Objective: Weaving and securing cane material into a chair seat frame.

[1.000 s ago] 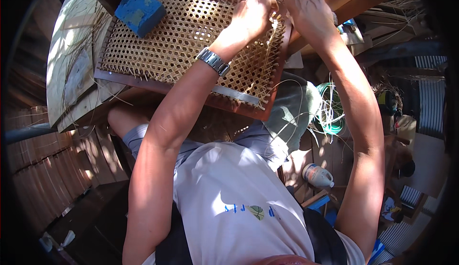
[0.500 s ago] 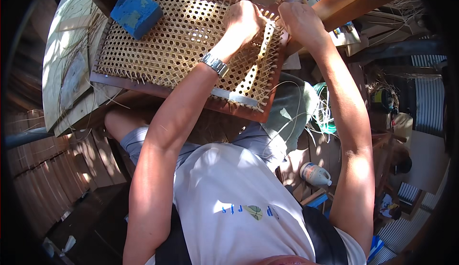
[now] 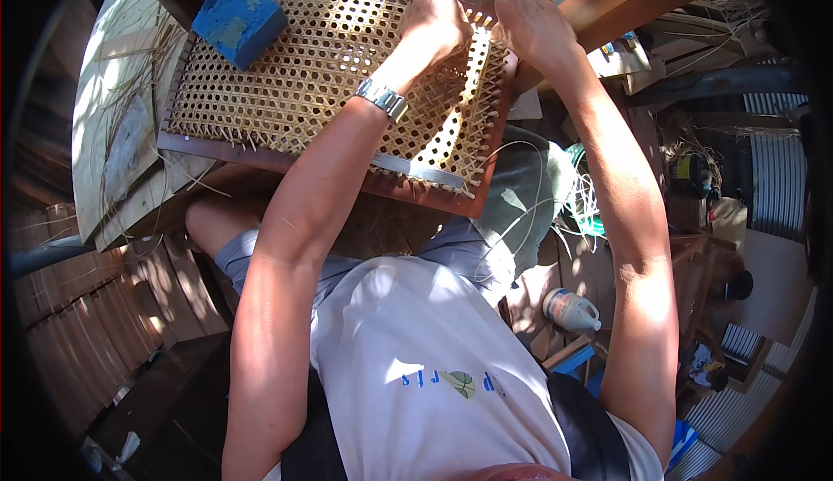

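A woven cane panel (image 3: 295, 82) is stretched over a reddish-brown wooden frame (image 3: 425, 199), with short pegs standing along its edges. My left hand (image 3: 436, 26), its wrist wearing a metal watch, is closed over the webbing near the far right part. Just across the frame's right edge, my right hand (image 3: 534, 26) is also closed, beside a wooden post. What the fingers of either hand pinch is hidden. On the panel's far left corner rests a blue block (image 3: 239, 26) with worn patches. A flat grey strip (image 3: 416, 170) lies along the near edge of the cane.
Loose cane strands lie on the wooden board (image 3: 104, 169) at left. A thick wooden beam (image 3: 642, 4) slants past my right hand. Green and white strands (image 3: 586, 199) hang beside my knee. Below them stands a whitish plastic jug (image 3: 571, 310) on the floor.
The panel, block and both hands appear slightly higher and farther left in the picture. Both hands stay closed at nearly the same places on the panel.
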A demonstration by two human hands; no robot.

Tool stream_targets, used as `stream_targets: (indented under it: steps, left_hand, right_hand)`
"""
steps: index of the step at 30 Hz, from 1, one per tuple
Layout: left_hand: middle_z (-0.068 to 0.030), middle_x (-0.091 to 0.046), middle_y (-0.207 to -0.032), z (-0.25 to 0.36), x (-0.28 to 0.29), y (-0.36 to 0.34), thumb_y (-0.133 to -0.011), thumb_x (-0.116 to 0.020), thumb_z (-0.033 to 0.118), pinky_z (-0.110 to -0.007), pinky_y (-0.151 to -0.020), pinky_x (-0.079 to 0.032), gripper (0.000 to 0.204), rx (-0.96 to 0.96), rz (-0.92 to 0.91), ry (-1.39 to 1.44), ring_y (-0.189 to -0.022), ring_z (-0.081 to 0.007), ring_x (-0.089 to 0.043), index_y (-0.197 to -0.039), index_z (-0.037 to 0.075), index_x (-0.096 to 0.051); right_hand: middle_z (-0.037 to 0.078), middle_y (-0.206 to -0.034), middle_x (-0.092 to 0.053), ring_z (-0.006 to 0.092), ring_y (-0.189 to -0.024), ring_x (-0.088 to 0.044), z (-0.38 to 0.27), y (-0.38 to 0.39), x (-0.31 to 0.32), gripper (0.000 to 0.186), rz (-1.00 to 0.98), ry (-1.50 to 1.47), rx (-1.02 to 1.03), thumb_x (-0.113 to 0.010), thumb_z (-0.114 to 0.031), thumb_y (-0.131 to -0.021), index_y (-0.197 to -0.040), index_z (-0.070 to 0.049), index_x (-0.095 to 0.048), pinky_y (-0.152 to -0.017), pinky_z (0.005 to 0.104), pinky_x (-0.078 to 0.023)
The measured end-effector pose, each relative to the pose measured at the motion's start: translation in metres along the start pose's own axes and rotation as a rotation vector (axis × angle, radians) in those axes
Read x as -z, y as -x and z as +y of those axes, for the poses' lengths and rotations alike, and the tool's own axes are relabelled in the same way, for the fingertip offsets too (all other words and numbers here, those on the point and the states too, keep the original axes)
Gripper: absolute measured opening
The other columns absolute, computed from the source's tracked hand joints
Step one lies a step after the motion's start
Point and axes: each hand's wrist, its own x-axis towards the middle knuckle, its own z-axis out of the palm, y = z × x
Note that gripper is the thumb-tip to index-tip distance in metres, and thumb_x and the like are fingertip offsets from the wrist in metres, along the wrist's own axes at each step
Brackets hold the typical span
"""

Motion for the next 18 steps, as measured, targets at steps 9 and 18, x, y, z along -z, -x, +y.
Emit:
stream_targets:
  steps: [9,18]
  left_hand:
    - [-0.0224,-0.069,-0.078,-0.004,-0.024,0.010,-0.079,-0.063,0.012,-0.043,-0.070,-0.057,0.009,-0.267,0.298,-0.006,-0.078,-0.0384,-0.070,-0.078,0.005,-0.069]
    - [-0.0279,-0.063,-0.097,-0.024,-0.034,0.015,-0.081,-0.060,0.011,-0.049,-0.066,-0.054,0.011,-0.448,0.383,0.014,-0.073,-0.0404,-0.066,-0.079,0.002,-0.065]
  right_hand:
    - [0.021,-0.091,-0.066,0.0390,-0.093,-0.065,-0.012,-0.005,0.012,0.025,-0.094,0.055,-0.102,-0.063,-0.024,-0.085,-0.096,-0.001,-0.061,-0.081,0.0494,-0.052]
    - [0.014,-0.074,-0.059,0.0328,-0.080,-0.063,0.009,-0.007,0.041,0.037,0.373,0.296,0.398,-0.070,-0.034,-0.083,-0.083,0.001,-0.056,-0.069,0.0436,-0.049]
